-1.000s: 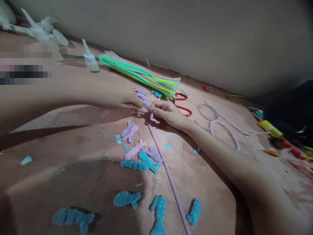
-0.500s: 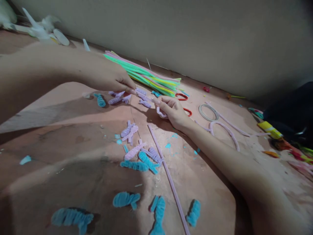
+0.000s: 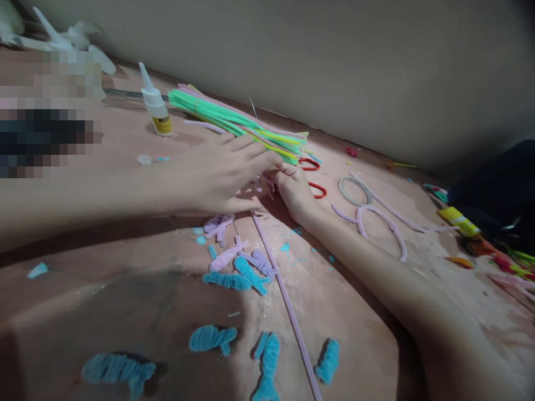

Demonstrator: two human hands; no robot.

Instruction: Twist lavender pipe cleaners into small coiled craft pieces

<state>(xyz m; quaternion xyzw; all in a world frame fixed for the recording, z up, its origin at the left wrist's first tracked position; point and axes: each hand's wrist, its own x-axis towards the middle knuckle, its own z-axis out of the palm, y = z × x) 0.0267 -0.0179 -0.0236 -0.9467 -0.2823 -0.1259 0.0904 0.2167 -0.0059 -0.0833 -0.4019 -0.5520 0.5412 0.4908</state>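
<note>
My right hand (image 3: pixel 295 192) is pinched on a light purple pipe cleaner (image 3: pixel 264 181), near the red scissors handles (image 3: pixel 320 191). My left hand (image 3: pixel 234 172) reaches across from the left, its fingertips meeting those of my right hand around the same piece. Just below the hands lie small wound purple shapes (image 3: pixel 225 256) and blue ones (image 3: pixel 228 280). A long straight purple pipe cleaner (image 3: pixel 295 317) runs from beneath the hands to the bottom edge. Behind the hands rests a bundle of green, yellow and pink pipe cleaners (image 3: pixel 221 116).
A glue bottle (image 3: pixel 157 111) stands at the back left. To the right lie a tape ring (image 3: pixel 355 191) and a curved purple pipe cleaner (image 3: pixel 384 218). More blue shapes (image 3: pixel 119 368) lie in front. A wall (image 3: pixel 334 72) rises behind.
My left hand has moved right and turned over beside my right hand, covering several purple shapes. The glue bottle, hidden behind my forearm before, now shows.
</note>
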